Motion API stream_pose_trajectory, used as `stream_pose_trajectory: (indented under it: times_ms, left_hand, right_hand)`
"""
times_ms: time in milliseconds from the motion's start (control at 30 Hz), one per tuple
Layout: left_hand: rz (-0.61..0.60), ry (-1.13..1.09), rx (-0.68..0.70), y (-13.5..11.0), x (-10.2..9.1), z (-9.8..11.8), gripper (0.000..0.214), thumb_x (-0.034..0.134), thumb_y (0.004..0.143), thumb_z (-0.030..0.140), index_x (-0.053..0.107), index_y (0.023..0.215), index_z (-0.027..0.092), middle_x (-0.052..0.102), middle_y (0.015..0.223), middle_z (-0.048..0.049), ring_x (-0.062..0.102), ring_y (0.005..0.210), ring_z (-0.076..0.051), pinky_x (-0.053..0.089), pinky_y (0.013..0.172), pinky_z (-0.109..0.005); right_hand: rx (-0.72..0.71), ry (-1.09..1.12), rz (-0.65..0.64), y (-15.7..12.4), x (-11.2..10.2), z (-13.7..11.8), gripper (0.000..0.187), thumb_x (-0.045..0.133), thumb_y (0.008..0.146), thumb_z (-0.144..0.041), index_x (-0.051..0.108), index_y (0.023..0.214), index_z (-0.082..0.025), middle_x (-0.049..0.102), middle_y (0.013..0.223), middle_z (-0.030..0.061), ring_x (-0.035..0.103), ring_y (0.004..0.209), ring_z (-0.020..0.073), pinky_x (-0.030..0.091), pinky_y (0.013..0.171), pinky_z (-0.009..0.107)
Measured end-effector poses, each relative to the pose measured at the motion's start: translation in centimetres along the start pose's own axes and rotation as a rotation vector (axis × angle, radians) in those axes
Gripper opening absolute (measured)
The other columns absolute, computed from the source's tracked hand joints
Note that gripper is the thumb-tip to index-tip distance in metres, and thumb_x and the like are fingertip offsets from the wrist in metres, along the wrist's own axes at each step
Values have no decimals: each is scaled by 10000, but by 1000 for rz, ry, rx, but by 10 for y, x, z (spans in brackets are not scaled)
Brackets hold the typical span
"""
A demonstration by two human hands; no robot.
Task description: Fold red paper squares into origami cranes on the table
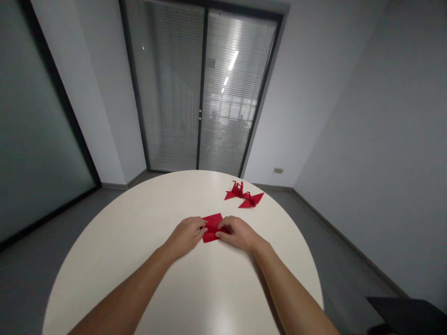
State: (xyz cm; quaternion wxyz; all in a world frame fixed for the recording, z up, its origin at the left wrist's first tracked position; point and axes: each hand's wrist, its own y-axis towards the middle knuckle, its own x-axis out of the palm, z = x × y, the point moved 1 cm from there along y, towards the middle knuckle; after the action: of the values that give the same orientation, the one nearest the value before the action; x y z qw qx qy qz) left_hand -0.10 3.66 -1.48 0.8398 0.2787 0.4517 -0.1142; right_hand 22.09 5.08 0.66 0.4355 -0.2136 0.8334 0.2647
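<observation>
A piece of red folded paper (211, 236) lies on the white table between my two hands. My left hand (188, 234) grips its left edge, with thumb and fingers closing on the paper. From the right, my right hand (237, 231) pinches the other edge, its thumb at the near side and its fingers curled over the top. The fingers cover both side edges of the sheet, so the folds there are partly hidden. Beyond my right hand, red origami cranes (252, 200) sit close together with pointed wings spread.
The round white table (139, 214) has a curved far edge. Past it stand a glass door with blinds (174, 93) and pale walls (349, 139). A black object (408, 311), perhaps a chair, is at the lower right.
</observation>
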Motion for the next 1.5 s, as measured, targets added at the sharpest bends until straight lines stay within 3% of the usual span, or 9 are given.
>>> stream_pose_trajectory:
  times_ms: [200,400,633,733,867,1033,1133,1300,1500]
  left_hand:
    - [25,73,-70,1,-1,3,165,531,953,263,681,919,203,723,955,-57,646,912,-215,458,812,-312]
    - [49,89,-97,0,3,4,293,581,919,218,613,1210,200,703,1134,-76,631,1025,-226,465,913,-342]
    - [-8,218,61,2,2,19,260,499,909,107,709,997,232,697,1035,-49,609,974,-226,468,867,-369]
    - [-17,203,81,0,3,25,240,506,923,166,722,998,239,716,1012,-55,627,936,-232,465,855,-389]
    - [-21,194,75,-3,-1,30,241,544,939,363,725,1029,231,722,1040,-84,632,952,-271,463,859,-426]
    - [-36,242,46,-4,-4,35,349,484,969,427,737,1016,192,725,1013,-120,616,1013,-312,438,904,-474]
    - [-29,265,18,-3,-1,32,395,419,1000,410,727,1064,171,720,1094,-138,568,1123,-333,421,940,-492]
    - [-30,209,24,-3,5,17,353,392,1007,313,687,1175,217,644,1286,-114,507,1204,-305,422,988,-476]
    - [-65,154,48,-5,6,-2,371,453,976,274,637,1297,243,618,1284,-103,505,1190,-275,428,1022,-439]
  right_hand:
    - [74,38,-12,0,-1,5,141,618,874,-237,750,883,-189,730,833,38,607,708,157,414,658,249]
    - [113,120,-33,-1,1,8,222,600,847,-181,747,1013,-197,750,881,36,640,727,161,448,675,247]
    - [97,71,-33,-1,0,12,190,634,834,-180,777,959,-197,734,889,51,642,750,176,476,705,270]
    - [15,9,-18,-2,-1,13,163,660,838,-192,796,921,-227,728,966,66,645,881,207,485,821,312]
    - [-8,7,15,-3,-1,13,210,696,840,-251,782,1031,-248,698,1182,93,615,1069,244,474,917,352]
    - [-69,11,-19,-2,-4,5,196,682,845,-272,786,1007,-235,749,970,62,634,940,226,464,910,341]
    - [-80,28,-47,0,-8,-2,175,681,807,-209,795,940,-220,748,862,37,636,843,200,465,874,307]
    - [2,116,-114,0,-7,-5,257,692,751,-195,786,989,-210,768,947,39,656,791,185,486,747,266]
    - [-93,93,-48,-3,-5,2,485,729,692,-161,730,1172,-234,722,1185,72,630,1097,268,447,999,378]
